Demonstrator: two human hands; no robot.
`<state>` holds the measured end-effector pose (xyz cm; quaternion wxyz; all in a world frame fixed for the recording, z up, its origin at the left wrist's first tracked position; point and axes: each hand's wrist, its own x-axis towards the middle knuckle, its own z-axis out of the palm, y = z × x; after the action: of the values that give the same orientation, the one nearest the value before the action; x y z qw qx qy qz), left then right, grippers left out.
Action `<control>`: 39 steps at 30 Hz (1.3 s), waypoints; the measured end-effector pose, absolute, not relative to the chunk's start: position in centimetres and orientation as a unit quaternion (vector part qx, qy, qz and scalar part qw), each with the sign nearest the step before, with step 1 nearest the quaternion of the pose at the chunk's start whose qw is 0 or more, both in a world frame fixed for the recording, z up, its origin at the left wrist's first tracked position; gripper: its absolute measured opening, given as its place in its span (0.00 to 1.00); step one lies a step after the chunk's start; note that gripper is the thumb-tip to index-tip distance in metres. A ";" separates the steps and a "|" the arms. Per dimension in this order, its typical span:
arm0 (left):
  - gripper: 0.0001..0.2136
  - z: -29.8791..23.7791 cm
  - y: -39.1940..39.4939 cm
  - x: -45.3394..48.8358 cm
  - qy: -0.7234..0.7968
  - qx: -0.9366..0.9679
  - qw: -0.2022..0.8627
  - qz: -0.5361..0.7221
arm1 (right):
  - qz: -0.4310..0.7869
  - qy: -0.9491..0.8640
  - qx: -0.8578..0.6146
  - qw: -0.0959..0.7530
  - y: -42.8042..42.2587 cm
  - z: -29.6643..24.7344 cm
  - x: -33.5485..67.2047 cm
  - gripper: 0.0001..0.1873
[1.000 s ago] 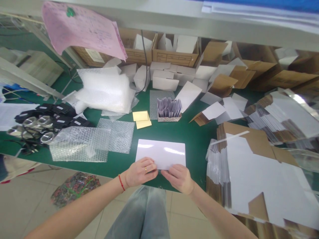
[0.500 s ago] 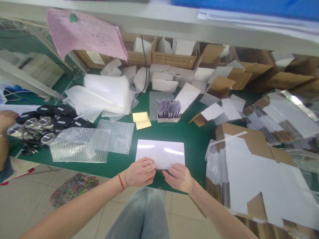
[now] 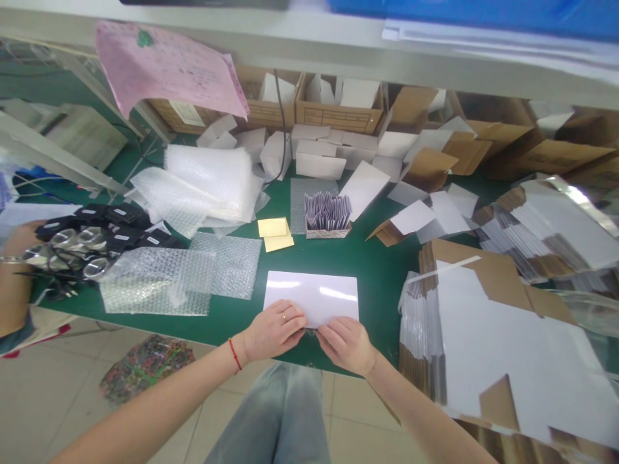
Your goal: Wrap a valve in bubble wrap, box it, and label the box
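Observation:
A flat white cardboard box blank (image 3: 314,295) lies on the green table (image 3: 372,264) near its front edge. My left hand (image 3: 273,333), with a ring and a red wrist cord, presses and pinches the blank's near edge. My right hand (image 3: 345,343) pinches the same edge just to the right. The fingertips of both hands almost meet at the middle of that edge. Both hands are closed on the cardboard.
A stack of flat box blanks (image 3: 488,335) fills the right side. Bubble wrap sheets (image 3: 159,280) and black-and-metal parts (image 3: 82,241) lie at left, where another person's arm (image 3: 14,283) reaches in. A small box of packets (image 3: 327,216), yellow notes (image 3: 275,233) and folded white boxes (image 3: 319,158) sit behind.
My left hand has slid slightly further onto the blank's near edge. Another person's arm has come into view at the far left, by the metal parts.

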<state>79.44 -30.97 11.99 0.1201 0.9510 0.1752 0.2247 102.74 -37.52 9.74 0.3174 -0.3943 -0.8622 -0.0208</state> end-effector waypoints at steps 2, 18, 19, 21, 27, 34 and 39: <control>0.06 12.0 -31.0 79.4 0.176 0.952 0.119 0.220 | -0.010 -0.858 -0.399 0.324 -37.6 10.0 102.6 0.06; 0.07 12.5 -30.9 79.2 0.220 0.937 0.173 0.209 | 0.154 -0.792 -0.473 0.354 -38.1 11.0 101.4 0.09; 0.07 12.5 -31.0 79.2 0.224 0.935 0.182 0.207 | 0.177 -0.779 -0.486 0.354 -38.0 11.1 101.2 0.10; 0.09 12.5 -31.1 79.1 0.232 0.929 0.201 0.206 | 0.217 -0.741 -0.512 0.376 -37.7 11.3 101.0 0.10; 0.28 13.5 -31.0 79.4 0.274 0.932 0.174 0.160 | 0.353 -0.497 -0.573 0.548 -37.6 12.9 101.7 0.10; 0.47 17.2 -28.3 81.0 0.285 0.954 0.090 -0.002 | 0.387 -0.194 -0.580 0.690 -43.7 13.2 100.7 0.16; 0.45 17.7 -27.7 81.9 0.286 0.956 0.050 -0.034 | 0.388 -0.011 -0.603 0.696 -46.7 11.2 96.9 0.23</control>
<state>81.91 -27.69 17.68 0.0503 0.9563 0.2862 -0.0341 96.91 -46.70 11.23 0.6964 -0.6034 -0.0109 0.3885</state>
